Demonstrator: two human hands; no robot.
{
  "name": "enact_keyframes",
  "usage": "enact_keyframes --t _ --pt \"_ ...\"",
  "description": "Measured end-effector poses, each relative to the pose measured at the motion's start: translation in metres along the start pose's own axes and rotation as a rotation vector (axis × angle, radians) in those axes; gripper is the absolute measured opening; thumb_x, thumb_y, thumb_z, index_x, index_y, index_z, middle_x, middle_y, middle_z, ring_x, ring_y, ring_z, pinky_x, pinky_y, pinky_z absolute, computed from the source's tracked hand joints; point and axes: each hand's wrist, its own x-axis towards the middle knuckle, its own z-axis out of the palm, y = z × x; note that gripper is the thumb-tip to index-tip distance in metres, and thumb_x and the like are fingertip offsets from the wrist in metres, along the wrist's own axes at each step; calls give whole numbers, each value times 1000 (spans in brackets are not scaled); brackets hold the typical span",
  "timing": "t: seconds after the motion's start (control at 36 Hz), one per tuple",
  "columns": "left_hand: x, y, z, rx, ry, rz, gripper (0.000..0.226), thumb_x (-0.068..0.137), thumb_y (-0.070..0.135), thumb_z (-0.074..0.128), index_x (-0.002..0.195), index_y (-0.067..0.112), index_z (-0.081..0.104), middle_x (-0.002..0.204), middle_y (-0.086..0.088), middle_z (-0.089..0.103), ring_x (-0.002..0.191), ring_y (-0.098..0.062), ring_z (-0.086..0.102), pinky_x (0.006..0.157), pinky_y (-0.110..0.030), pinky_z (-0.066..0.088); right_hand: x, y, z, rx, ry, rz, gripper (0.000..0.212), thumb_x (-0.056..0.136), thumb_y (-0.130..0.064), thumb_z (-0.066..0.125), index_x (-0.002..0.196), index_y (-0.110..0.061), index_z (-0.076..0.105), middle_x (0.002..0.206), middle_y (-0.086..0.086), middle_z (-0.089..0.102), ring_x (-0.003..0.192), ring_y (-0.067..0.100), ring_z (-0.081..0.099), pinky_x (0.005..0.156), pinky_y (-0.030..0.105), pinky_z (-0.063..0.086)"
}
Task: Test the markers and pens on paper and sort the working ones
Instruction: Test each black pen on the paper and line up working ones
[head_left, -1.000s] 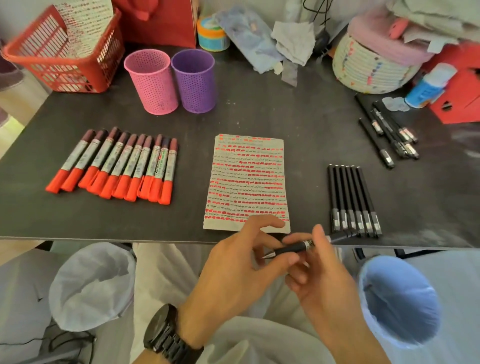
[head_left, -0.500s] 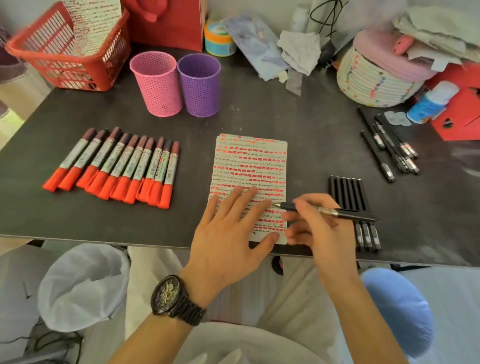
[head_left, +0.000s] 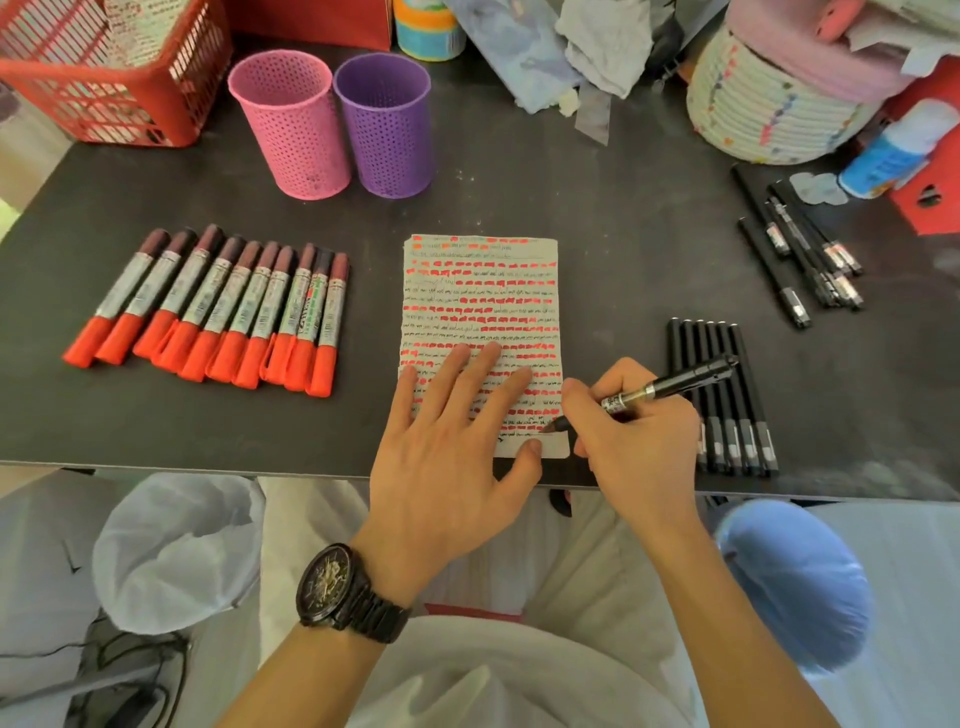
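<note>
A sheet of paper, covered in rows of red dashes and black scribbles, lies mid-table. My left hand rests flat on its lower half, fingers spread. My right hand grips a black pen, whose tip touches the paper's lower right corner. Several red-capped markers lie in a row to the left. A row of black pens lies right of the paper, partly under my right hand. More black pens lie loosely at the far right.
A pink mesh cup and a purple mesh cup stand behind the paper. A red basket is at the back left, a woven basket and clutter at the back right. Below the table edge sit a white-lined bin and a blue-lined bin.
Both hands rose from below the table edge onto the paper. The left hand let go of the pen and flattened on the sheet; the right hand brought the tip down to the page.
</note>
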Motion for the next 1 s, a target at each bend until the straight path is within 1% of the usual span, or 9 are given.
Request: enact_keyframes --t 0.06,0.19,0.25,0.31,0.36,0.56,0.72,0.83,1.0 --pt "0 0 0 -2 5 -3 61 95 60 35 152 38 41 164 8 29 154 -17 17 124 -53 12 0 0 1 8 -10 -1 30 87 -17 74 64 -17 54 47 1 61 38 4 58 45 14 42" --pt "1 1 -1 0 5 -10 60 95 60 35 150 38 42 164 8 30 154 -16 17 124 -54 11 -1 1 2 1 -17 -15 32 86 -17 74 62 -16 54 47 -1 60 39 4 58 44 14 42" --pt "0 2 -1 -7 9 -11 61 94 59 35 150 38 43 163 8 30 154 -17 18 124 -53 11 -1 1 2 -28 -19 -29 31 86 -20 74 63 -15 54 49 2 60 41 10 59 46 21 45" --pt "1 2 -2 -14 16 -12 61 94 59 35 150 37 44 163 8 31 154 -16 19 124 -53 11 -1 1 3 -59 -20 -28 29 85 -24 73 64 -16 54 52 5 61 47 23 61 48 32 50" --pt "1 3 -2 -18 20 -13 61 94 59 36 150 37 45 163 8 32 154 -16 19 124 -53 11 0 0 3 -67 -21 -23 28 85 -26 72 65 -16 55 53 6 61 50 29 62 50 37 52" --pt "0 2 -2 -19 23 -10 60 94 59 36 150 38 44 163 9 31 154 -17 19 124 -53 11 0 1 3 -63 -24 -13 28 86 -24 72 66 -15 54 53 7 61 49 26 62 46 30 49" --pt "1 2 -2 -30 26 -10 61 93 58 36 149 37 46 163 8 33 154 -17 20 124 -53 12 0 1 2 -68 -23 -30 31 87 -20 72 63 -14 53 52 8 60 49 29 61 47 33 49" --pt "1 2 -2 -25 14 -15 61 93 59 35 150 38 44 163 9 31 154 -16 18 125 -52 10 0 1 2 -64 -31 -33 31 88 -17 72 63 -12 54 51 8 61 42 13 61 46 29 49" --pt "0 2 -3 -29 11 -12 61 93 58 37 150 38 43 163 9 31 154 -17 18 125 -52 9 0 1 1 -71 -29 -47 30 88 -19 71 64 -11 55 52 9 61 48 28 60 50 41 50"
